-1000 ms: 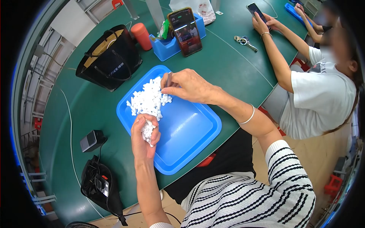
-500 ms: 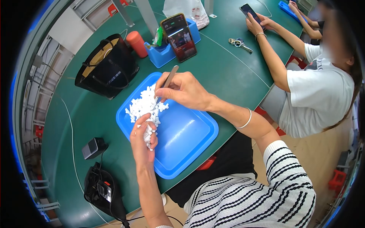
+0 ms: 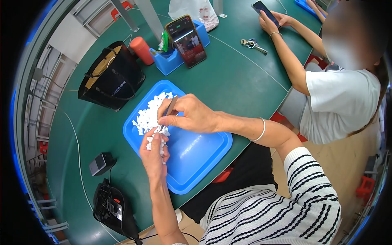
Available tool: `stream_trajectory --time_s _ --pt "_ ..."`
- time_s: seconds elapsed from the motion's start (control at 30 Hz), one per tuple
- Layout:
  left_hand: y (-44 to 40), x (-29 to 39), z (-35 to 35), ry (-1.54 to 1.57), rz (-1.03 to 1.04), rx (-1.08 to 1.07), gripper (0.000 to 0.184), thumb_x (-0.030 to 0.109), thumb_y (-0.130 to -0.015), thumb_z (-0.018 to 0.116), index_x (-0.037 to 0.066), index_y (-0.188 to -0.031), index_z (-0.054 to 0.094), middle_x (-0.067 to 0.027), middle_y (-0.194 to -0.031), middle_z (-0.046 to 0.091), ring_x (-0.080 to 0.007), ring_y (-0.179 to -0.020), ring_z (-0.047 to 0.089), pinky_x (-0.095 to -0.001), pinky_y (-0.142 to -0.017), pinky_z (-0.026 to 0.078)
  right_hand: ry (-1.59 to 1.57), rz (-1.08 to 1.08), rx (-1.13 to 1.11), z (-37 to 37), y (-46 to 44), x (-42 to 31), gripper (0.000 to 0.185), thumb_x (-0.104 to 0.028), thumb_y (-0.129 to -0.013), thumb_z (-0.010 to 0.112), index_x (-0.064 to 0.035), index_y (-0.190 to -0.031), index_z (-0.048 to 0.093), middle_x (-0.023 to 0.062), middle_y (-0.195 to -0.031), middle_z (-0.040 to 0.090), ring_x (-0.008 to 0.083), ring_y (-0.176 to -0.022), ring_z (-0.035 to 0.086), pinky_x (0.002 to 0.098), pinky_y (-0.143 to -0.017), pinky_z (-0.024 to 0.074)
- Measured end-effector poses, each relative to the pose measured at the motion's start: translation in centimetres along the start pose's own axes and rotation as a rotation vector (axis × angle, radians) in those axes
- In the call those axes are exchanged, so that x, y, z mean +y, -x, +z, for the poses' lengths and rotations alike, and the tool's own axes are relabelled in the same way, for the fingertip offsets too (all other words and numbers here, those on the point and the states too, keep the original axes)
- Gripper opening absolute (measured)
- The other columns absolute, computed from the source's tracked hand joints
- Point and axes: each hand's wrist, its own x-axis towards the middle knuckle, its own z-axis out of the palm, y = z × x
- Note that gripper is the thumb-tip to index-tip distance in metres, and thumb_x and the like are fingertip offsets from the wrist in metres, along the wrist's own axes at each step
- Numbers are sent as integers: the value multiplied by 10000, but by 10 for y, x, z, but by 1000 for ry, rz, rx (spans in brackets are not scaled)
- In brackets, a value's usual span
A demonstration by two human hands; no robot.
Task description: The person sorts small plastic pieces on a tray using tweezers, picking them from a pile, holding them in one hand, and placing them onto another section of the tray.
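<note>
At the near edge of the bench (image 3: 232, 85), our left hand (image 3: 152, 158) curls around small white pieces (image 3: 163, 146) while our right hand (image 3: 188, 115) grips metal tweezers (image 3: 169, 108), tips down at that handful. Below, a blue tray (image 3: 196, 157) sits just inside the edge, a loose white pile (image 3: 148, 116) at its far end. Farther in, we see a black tote bag (image 3: 110, 83) and a smartphone (image 3: 187, 43) propped by a blue tape dispenser (image 3: 170, 63); along the bench's edge to the right, a co-worker (image 3: 339, 98) holds a phone (image 3: 265, 14).
</note>
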Motion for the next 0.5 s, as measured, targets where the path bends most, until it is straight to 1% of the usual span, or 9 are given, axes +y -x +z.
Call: stream_trajectory --time_s 0.17,0.23,0.27,0.33,0.37,0.43,0.5 --pt "1 0 0 -3 16 -3 273 171 -939 556 -9 -1144 553 -64 -774 600 -37 -463 449 -160 -339 278 -40 4 12 0 1 2 175 -102 -847 651 71 -822 646 76 -896 660 169 -731 627 297 -653 511" --pt "2 2 1 5 22 -1 273 171 -940 553 -12 -1143 556 -63 -774 600 -36 -464 449 -159 -339 277 -138 75 4 0 1 3 188 -109 -866 641 78 -845 636 81 -896 647 162 -746 632 284 -662 527" --pt "3 4 2 8 22 -11 270 172 -940 553 -12 -1137 563 -63 -775 601 -37 -463 450 -158 -341 277 -138 75 5 0 1 4 188 -109 -866 641 78 -845 636 81 -896 647 162 -746 632 284 -662 527" --pt "3 5 3 11 22 -22 267 174 -940 553 -13 -1130 569 -63 -776 601 -38 -463 450 -158 -343 277 -257 144 5 0 1 6 200 -129 -892 623 71 -892 619 79 -888 634 155 -758 635 272 -673 543" --pt "3 5 2 4 18 -10 262 174 -938 556 -14 -1120 575 -63 -773 602 -38 -462 450 -159 -346 278 -257 144 6 0 1 8 200 -129 -892 623 71 -892 619 79 -888 634 155 -758 635 272 -673 543" --pt "3 5 1 -2 15 2 257 174 -936 558 -14 -1110 581 -62 -769 602 -38 -460 449 -160 -348 280 -379 205 22 1 1 12 210 -158 -910 611 48 -951 600 81 -867 628 151 -760 635 270 -681 549" --pt "3 4 0 -15 19 -2 262 175 -935 562 -16 -1113 579 -60 -757 600 -39 -455 443 -165 -352 283 -398 240 15 -1 1 12 209 -164 -912 609 40 -956 593 87 -869 629 148 -758 636 270 -682 551"
